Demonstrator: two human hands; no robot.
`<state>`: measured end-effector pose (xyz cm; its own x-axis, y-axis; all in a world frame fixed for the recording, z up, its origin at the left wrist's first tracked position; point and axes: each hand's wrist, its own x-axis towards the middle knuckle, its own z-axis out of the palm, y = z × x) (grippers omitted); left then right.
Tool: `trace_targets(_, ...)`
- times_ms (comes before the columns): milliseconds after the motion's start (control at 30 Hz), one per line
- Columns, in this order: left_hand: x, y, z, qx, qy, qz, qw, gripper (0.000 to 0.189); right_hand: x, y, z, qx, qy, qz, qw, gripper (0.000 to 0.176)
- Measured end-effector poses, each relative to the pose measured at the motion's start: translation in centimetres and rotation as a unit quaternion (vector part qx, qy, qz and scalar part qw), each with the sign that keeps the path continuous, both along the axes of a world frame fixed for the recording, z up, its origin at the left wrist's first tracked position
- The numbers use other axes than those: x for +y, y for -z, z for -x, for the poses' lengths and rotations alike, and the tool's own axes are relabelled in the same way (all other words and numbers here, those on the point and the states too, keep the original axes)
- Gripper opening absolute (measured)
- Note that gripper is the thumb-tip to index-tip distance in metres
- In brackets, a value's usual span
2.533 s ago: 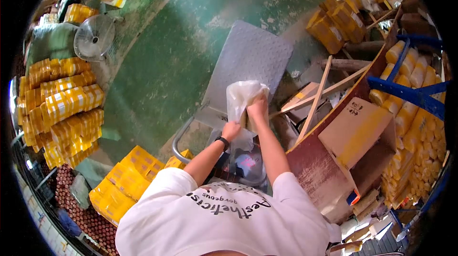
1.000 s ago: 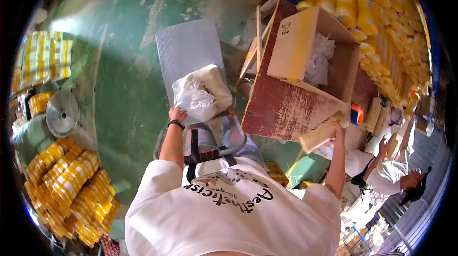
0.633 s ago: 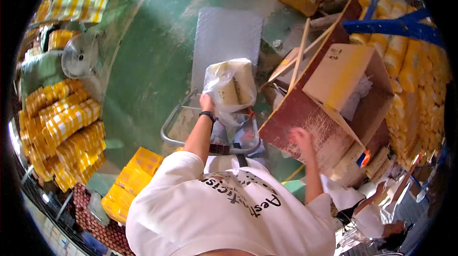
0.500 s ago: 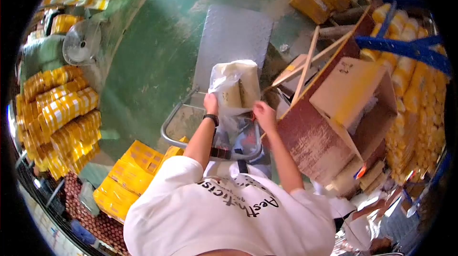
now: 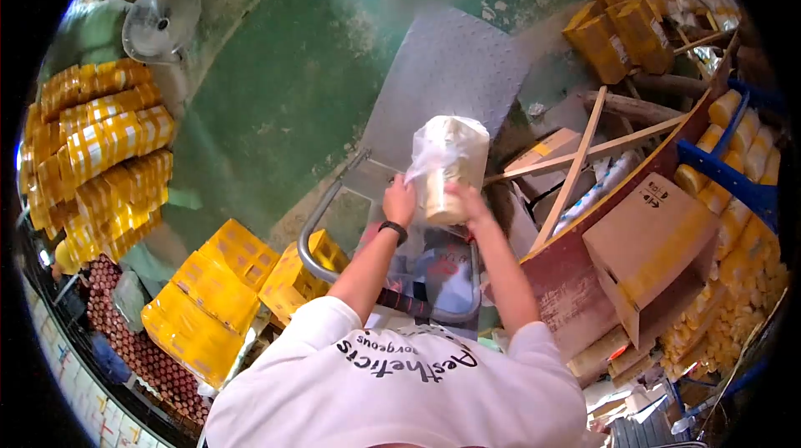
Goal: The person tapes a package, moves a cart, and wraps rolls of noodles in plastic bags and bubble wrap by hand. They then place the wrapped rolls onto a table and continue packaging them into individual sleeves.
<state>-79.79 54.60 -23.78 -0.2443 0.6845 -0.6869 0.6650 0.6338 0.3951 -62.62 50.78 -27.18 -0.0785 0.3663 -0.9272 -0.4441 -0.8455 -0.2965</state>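
In front of me, a white plastic bag [image 5: 455, 141] is up over the grey trolley deck [image 5: 446, 56]. My left hand [image 5: 399, 201] pinches the bag's edge on its left side; a dark band is round that wrist. A cream-coloured cylindrical bundle [image 5: 444, 198] shows at the bag's near end. My right hand [image 5: 469, 203], slightly blurred, has its fingers wrapped against the bundle's right side. Below both hands is the trolley's curved metal handle [image 5: 313, 235].
Yellow-taped boxes [image 5: 200, 314] stand at the lower left, with stacked yellow packages [image 5: 108, 139] beyond. A clear round fan-like thing [image 5: 163, 21] is at the upper left. On the right, an open cardboard box [image 5: 655, 235] rests by crossed wooden sticks [image 5: 576, 164].
The view has turned, and the bag now appears farther right. My right hand has moved from beside the bag's lower corner onto the bundle, which now shows at the near end.
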Motion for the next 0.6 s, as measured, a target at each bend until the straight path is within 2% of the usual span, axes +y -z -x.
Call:
trace_targets(33, 0.5, 0.3, 0.1, -0.022, 0.005, -0.008, 1.000, 0.027, 1.6, -4.4, -1.7, 0.133, 0.052, 0.024, 0.990, 0.060)
trace_targets(67, 0.7, 0.4, -0.1, -0.029, -0.026, -0.019, 0.999, 0.026, 2.9, -8.3, -2.9, 0.264, 0.104, 0.044, 0.958, 0.063)
trace_targets(133, 1.8, 0.9, -0.6, -0.045, -0.081, -0.047, 0.995, 0.026, -0.4, -12.0, -4.5, 0.195, 0.118, 0.082, 0.970, 0.059)
trace_targets(167, 1.7, 1.9, -0.5, -0.044, -0.093, -0.054, 0.993, 0.027, -2.7, -15.0, -4.9, 0.118, 0.115, 0.074, 0.984, 0.059)
trace_targets(200, 1.3, 3.0, 0.0, -0.048, -0.118, -0.055, 0.990, 0.028, -8.2, -15.2, -6.5, 0.079, 0.106, 0.101, 0.986, 0.058)
trace_targets(233, 1.2, 4.4, 0.7, -0.053, -0.140, -0.057, 0.987, 0.029, -10.4, -19.2, -6.5, -0.003, 0.069, 0.053, 0.996, 0.058)
trace_targets(267, 1.0, 5.7, 1.2, -0.058, -0.163, -0.058, 0.983, 0.030, -13.4, -22.9, -7.2, -0.119, 0.006, 0.082, 0.989, 0.058)
trace_targets(333, 0.4, 6.3, 2.0, -0.058, -0.163, -0.053, 0.984, 0.031, -19.6, -29.2, -9.1, -0.123, 0.111, 0.015, 0.986, 0.072)
trace_targets(400, 0.2, 6.2, 2.3, -0.055, -0.153, -0.032, 0.986, 0.031, -22.3, -35.0, -8.7, -0.272, 0.176, 0.095, 0.941, 0.080)
trace_targets(467, 0.1, 6.3, 2.5, -0.079, -0.158, -0.008, 0.984, 0.032, -26.7, -35.5, -9.7, -0.376, 0.217, 0.021, 0.900, 0.081)
trace_targets(500, -0.1, 6.4, 2.7, -0.090, -0.159, 0.005, 0.983, 0.032, -29.8, -34.1, -11.2, -0.484, 0.151, 0.056, 0.860, 0.079)
trace_targets(567, -0.8, 6.5, 2.7, -0.108, -0.171, 0.009, 0.979, 0.032, -37.2, -28.6, -15.5, -0.669, 0.008, 0.126, 0.732, 0.076)
trace_targets(600, -0.9, 6.6, 2.8, -0.118, -0.178, 0.010, 0.977, 0.032, -41.6, -25.3, -17.5, -0.706, -0.090, 0.092, 0.696, 0.074)
